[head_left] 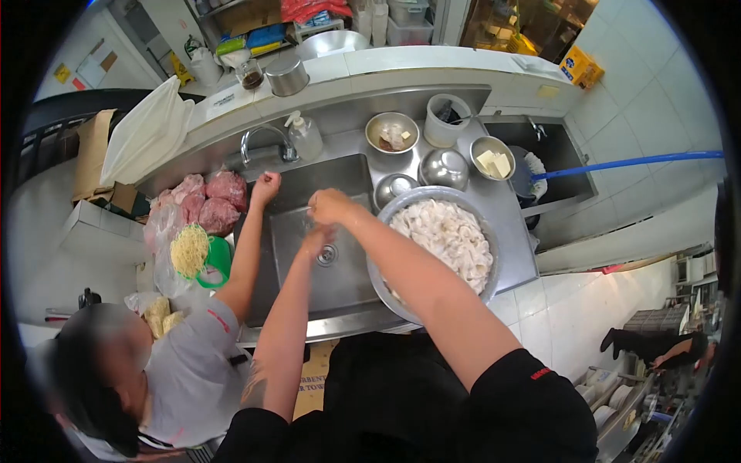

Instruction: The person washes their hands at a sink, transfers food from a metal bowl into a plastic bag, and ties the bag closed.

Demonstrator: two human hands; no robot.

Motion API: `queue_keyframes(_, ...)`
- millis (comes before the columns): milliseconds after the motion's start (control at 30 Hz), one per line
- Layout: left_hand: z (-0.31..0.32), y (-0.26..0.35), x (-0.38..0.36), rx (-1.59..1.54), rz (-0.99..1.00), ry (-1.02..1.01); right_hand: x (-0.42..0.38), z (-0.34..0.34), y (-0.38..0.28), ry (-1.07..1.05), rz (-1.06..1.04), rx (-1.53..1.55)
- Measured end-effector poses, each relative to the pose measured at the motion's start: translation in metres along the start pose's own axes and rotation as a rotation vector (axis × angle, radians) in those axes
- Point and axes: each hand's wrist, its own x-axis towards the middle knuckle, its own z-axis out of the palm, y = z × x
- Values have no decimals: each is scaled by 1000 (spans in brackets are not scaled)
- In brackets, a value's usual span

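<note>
Over the steel sink (290, 272), my right hand (328, 207) is curled closed; whatever it holds, if anything, is hidden. Just below it my left hand (316, 238) is smeared by motion, its fingers hard to make out. Under my right forearm, to the right of the sink, stands a large metal bowl (376, 272) full of pale, wet strips (444, 235). The curved faucet (266, 143) is at the sink's back edge, with a soap pump bottle (306, 137) beside it.
A co-worker (185, 370) stands at left, one hand (265, 189) at the sink's left side. Bagged red meat (224, 202) and a green container (216, 262) lie there. Small metal bowls (444, 168), a plastic tub (446, 123) and a second sink (567, 162) with a blue hose (633, 163) are right.
</note>
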Motion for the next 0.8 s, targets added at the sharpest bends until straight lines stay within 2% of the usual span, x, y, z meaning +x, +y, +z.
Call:
queue_keyframes(33, -7, -65, 24, 276, 248, -136, -11, -17, 10, -9, -65, 97)
queue_keyframes(100, 12, -67, -45, 1288, 181, -153, -28, -53, 36, -57, -31, 112)
queue_keyframes(133, 21, -77, -57, 1281, 177, -140, -29, -66, 61, -30, -147, -44)
queue_keyframes(167, 28, -87, -68, 1174, 66, -104, -61, -101, 66, -3, -153, -15)
queue_keyframes(200, 36, -97, -77, 1061, -43, -66, -65, -112, 102, 11, -175, 26)
queue_keyframes(233, 44, -110, -82, 1047, -55, -49, -89, -135, 120, 42, -117, 93)
queue_keyframes(300, 56, -134, -90, 756, 90, 132, -125, -167, 184, 151, -146, 85)
queue_keyframes(333, 67, -125, -104, 744, 81, 154, -153, -177, 218, 233, -89, 136)
queue_keyframes(367, 84, -100, -122, 447, 100, 184, -188, -192, 235, 266, 46, 27)
queue_keyframes(400, 102, -73, -139, 151, 125, 212, -218, -191, 260, 409, 95, -13)
queue_keyframes(433, 120, -49, -157, -82, 122, 228, -244, -192, 289, 378, 120, -36)
queue_keyframes(467, 136, -31, -170, -316, 121, 243, -269, -176, 324, 536, 47, -6)
queue_keyframes(500, 149, -19, -177, -332, 125, 269, -298, -177, 334, 391, 213, 72)
queue_keyframes(533, 159, -8, -180, -419, 112, 246, -312, -147, 380, 448, 245, 321)
queue_keyframes(600, 172, 0, -183, -518, 99, 245, -361, -135, 354, 372, 430, 558)
queue_keyframes(667, 180, -2, -185, -545, 144, 242, -394, -123, 320, 278, 474, 876)
queue_keyframes(800, 195, -9, -188, -550, 169, 259, -411, -108, 279, 225, 481, 1023)
